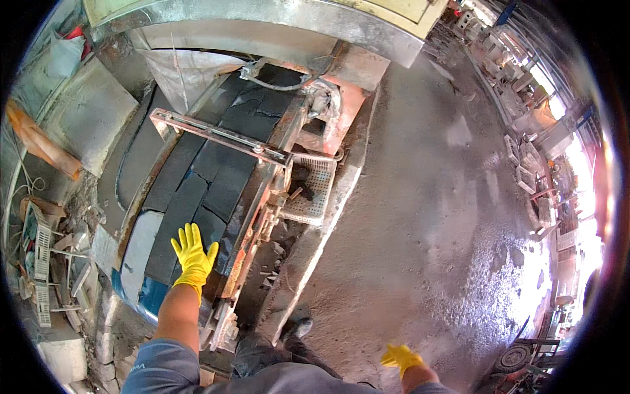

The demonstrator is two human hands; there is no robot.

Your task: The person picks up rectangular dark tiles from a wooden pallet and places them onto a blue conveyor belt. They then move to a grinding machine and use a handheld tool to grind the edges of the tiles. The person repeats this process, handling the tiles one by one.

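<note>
My left hand (193,256), in a yellow rubber glove, reaches forward with its fingers spread. It lies over or on dark grey slabs (172,226) on a conveyor-like bed, and holds nothing. Cracks or joints run between the slabs, and some look broken. Beside them at the near left is a paler grey slab (143,246). Blue belt (152,297) shows at the near end. My right hand (401,358), also yellow-gloved, hangs low at my right side over the floor. Its fingers are loosely stretched, and nothing shows in them.
A metal crossbar (216,136) spans the bed ahead of my left hand. A perforated plastic crate (312,190) hangs by its right rail. Beyond stands a large machine housing (262,23). Broken pieces and crates (42,262) lie at left; wet concrete floor (420,197) stretches right.
</note>
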